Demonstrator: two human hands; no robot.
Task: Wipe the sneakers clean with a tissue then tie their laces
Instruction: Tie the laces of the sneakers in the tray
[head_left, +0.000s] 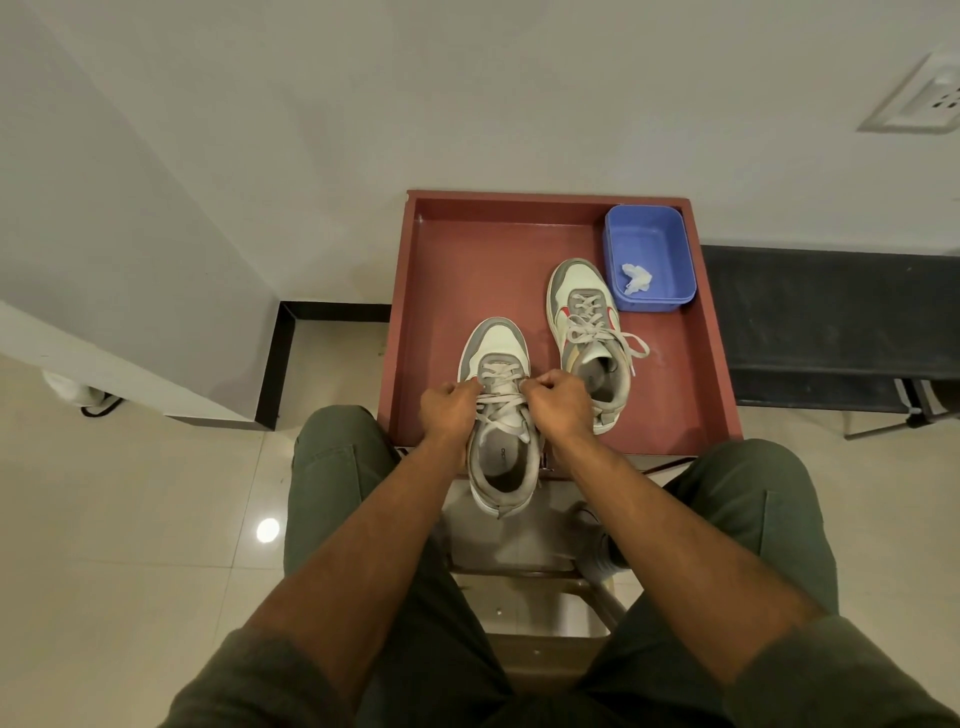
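Note:
Two grey-and-white sneakers stand on a red-brown tray (447, 270). The near sneaker (497, 358) hangs with its heel over the tray's front edge. My left hand (448, 408) pinches its lace on the left side, and my right hand (558, 402) pinches the lace on the right side, both fists level with the upper eyelets. The far sneaker (584, 317) sits to the right, its laces tied in a bow with ends trailing right. A crumpled white tissue (636, 279) lies in a blue plastic tub (649, 228) at the tray's back right corner.
The tray rests on a small stand before my knees. A white wall rises behind it, with a socket plate (930, 96) at the upper right. A dark bench (831, 322) stands to the right. Glossy cream floor tiles spread to the left.

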